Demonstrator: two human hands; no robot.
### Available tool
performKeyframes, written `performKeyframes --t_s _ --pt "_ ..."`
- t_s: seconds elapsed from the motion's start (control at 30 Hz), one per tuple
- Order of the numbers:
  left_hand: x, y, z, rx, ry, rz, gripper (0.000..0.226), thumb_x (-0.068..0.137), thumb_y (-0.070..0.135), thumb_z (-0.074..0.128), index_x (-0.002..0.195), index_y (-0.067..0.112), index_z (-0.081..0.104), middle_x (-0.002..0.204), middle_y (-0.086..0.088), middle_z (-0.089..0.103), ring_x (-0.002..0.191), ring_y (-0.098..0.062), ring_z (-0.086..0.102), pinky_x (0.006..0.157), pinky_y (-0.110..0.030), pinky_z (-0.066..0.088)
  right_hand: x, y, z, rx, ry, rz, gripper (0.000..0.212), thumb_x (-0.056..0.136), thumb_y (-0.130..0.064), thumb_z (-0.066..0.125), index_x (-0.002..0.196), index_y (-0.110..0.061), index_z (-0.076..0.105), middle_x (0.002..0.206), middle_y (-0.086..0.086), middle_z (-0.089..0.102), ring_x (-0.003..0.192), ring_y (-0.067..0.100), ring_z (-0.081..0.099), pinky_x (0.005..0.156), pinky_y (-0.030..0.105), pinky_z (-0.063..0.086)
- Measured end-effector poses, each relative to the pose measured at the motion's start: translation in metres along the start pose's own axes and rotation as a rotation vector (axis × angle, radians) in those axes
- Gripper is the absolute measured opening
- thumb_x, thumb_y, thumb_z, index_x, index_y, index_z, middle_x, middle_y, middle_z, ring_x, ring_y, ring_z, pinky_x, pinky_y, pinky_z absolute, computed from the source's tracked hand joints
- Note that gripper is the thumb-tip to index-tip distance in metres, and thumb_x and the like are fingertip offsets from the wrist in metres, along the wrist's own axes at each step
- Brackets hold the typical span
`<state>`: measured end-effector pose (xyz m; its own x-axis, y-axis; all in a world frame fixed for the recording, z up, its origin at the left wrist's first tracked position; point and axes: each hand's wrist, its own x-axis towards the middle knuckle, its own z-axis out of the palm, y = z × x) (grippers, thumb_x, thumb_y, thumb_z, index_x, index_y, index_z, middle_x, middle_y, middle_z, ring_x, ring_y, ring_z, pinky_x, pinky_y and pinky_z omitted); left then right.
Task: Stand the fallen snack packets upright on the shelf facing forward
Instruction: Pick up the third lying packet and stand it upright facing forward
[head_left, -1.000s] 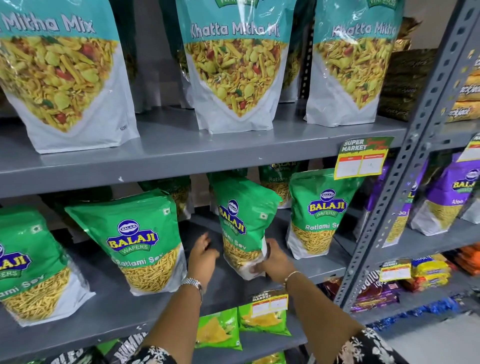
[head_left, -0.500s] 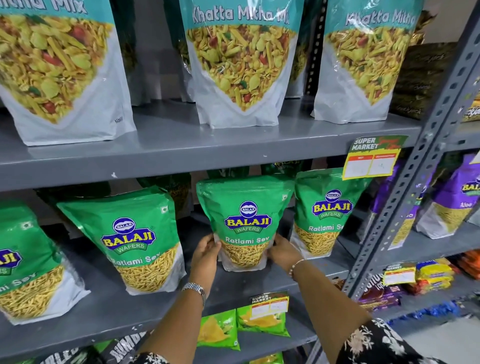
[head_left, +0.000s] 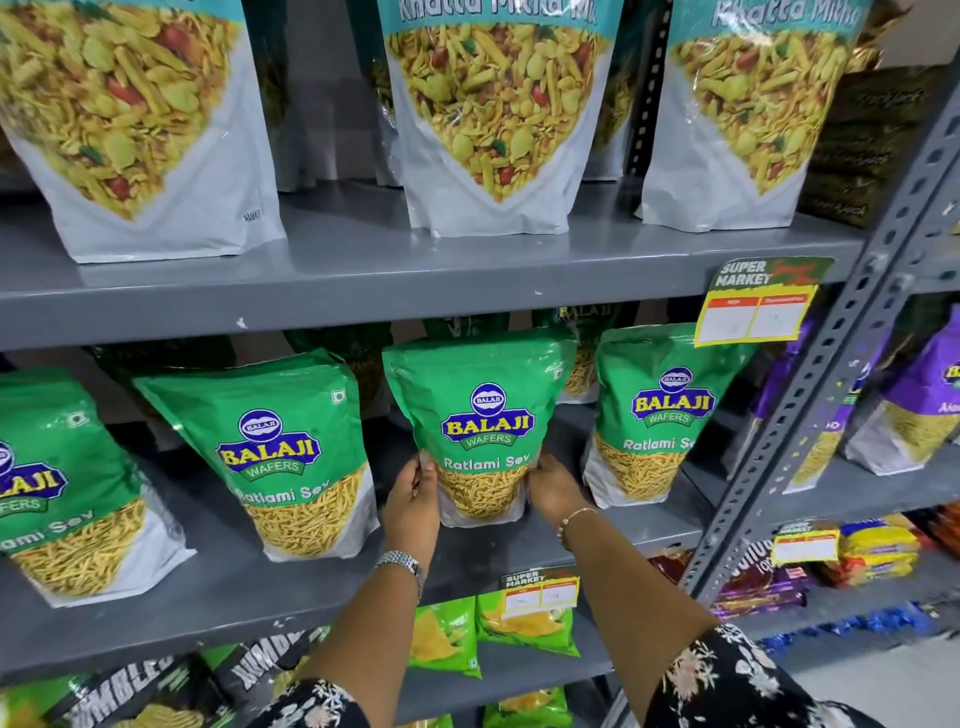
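Observation:
A green Ratlami Sev packet (head_left: 480, 410) stands upright on the grey middle shelf (head_left: 519, 564), its label facing me. My left hand (head_left: 413, 499) grips its lower left edge and my right hand (head_left: 553, 491) grips its lower right edge. Three more green packets of the same kind stand along this shelf: one just left (head_left: 280, 447), one at the far left (head_left: 57, 488) and one to the right (head_left: 660, 415). All lean back slightly with their labels forward. Further green packets show dimly behind them.
Large Khatta Mitha Mix bags (head_left: 493, 114) line the upper shelf. A price tag (head_left: 753, 306) hangs from that shelf's edge at right. A slotted grey upright post (head_left: 810, 415) divides off a bay with purple packets (head_left: 924, 400). Small green packets (head_left: 524, 618) sit on the lower shelf.
The held packet was turned sideways a second ago; both hands rotated it to face forward and set it upright. The camera moved closer.

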<state>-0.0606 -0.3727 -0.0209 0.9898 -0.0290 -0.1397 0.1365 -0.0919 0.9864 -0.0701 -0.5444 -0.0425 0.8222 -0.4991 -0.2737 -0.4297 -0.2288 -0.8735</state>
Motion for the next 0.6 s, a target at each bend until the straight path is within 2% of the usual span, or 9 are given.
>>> performKeyframes --t_s 0.1,0.23,0.37,0.53,0.6 --pt "-0.003 -0.001 0.006 -0.075 -0.012 -0.030 0.043 0.096 0.035 0.039 0.136 0.020 0.046 0.142 -0.005 0.050 0.128 -0.024 0.048 0.098 -0.028 0.036 -0.005 0.000 -0.001 -0.009 -0.009 -0.020 0.035 0.092 -0.012 0.042 0.122 -0.002 0.056 0.131 0.020 0.058 0.117 0.036 0.055 0.102 0.043 0.044" --pt "0.000 0.000 0.005 -0.139 -0.039 -0.053 0.042 0.097 0.032 0.039 0.135 0.018 0.048 0.140 -0.005 0.052 0.127 -0.023 0.049 0.097 -0.027 0.035 -0.009 -0.007 -0.007 0.000 -0.023 -0.015 0.034 0.093 -0.010 0.040 0.122 0.002 0.053 0.127 0.025 0.059 0.096 0.028 0.055 0.083 0.035 0.042" --pt "0.006 -0.004 0.000 -0.106 -0.101 -0.027 0.037 0.096 0.023 0.040 0.131 0.024 0.051 0.134 -0.002 0.058 0.113 -0.017 0.056 0.093 -0.029 0.041 -0.011 -0.011 -0.010 -0.013 -0.021 -0.032 0.040 0.093 -0.007 0.038 0.131 -0.001 0.047 0.133 0.022 0.056 0.119 0.037 0.054 0.095 0.041 0.044" --pt "0.010 -0.005 0.001 -0.118 -0.119 -0.008 0.050 0.091 0.004 0.035 0.135 0.026 0.047 0.135 -0.003 0.057 0.118 -0.021 0.056 0.102 -0.040 0.045 -0.019 -0.016 -0.011 -0.016 -0.021 -0.104 0.040 0.100 -0.021 0.034 0.138 -0.010 0.041 0.140 0.015 0.052 0.126 0.035 0.050 0.104 0.043 0.042" --pt "0.006 0.001 0.002 -0.145 -0.126 -0.008 0.055 0.088 -0.003 0.034 0.135 0.023 0.046 0.136 -0.003 0.056 0.116 -0.020 0.055 0.100 -0.038 0.045 -0.021 -0.016 -0.012 -0.023 -0.017 -0.119 0.041 0.099 -0.021 0.036 0.139 -0.010 0.039 0.141 0.015 0.051 0.126 0.035 0.050 0.104 0.044 0.042"
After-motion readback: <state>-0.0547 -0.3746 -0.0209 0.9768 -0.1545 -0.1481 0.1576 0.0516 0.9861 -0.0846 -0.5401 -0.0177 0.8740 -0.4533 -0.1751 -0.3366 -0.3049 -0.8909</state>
